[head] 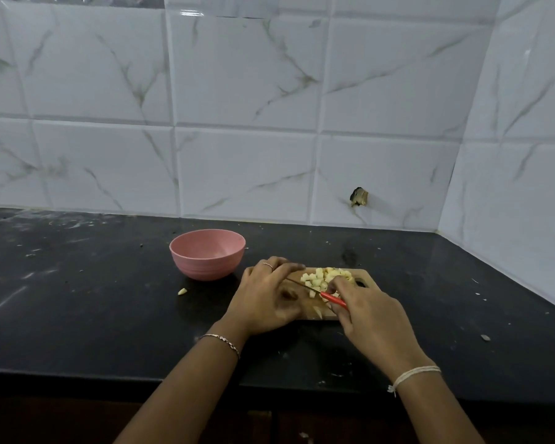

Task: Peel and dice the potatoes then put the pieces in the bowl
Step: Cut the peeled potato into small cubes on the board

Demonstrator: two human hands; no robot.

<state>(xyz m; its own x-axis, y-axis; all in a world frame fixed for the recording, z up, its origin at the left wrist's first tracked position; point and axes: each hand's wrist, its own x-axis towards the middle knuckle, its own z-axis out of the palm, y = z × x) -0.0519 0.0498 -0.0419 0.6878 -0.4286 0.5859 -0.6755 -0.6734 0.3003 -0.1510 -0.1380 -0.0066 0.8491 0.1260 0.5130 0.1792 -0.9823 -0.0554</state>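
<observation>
Dicing looks nearly done: potato pieces (329, 278) heaped far-right on cutting board (362, 273), none visible in pink bowl (205, 267) to its left; right hand (366, 312) pinches red-handled knife (334, 299), left hand (268, 298) curled on board, hold hidden; next, probably carry pieces to bowl.

White veined wall tiles (237, 75) cornered at right above a scuffed black countertop (77, 299); one chipped hole (359, 197) noted.

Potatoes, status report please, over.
Right hand grips the knife; left hand curled on the cutting board, grasp hidden. Diced potato piled on board, none seen in pink bowl. One stray piece on counter.
</observation>
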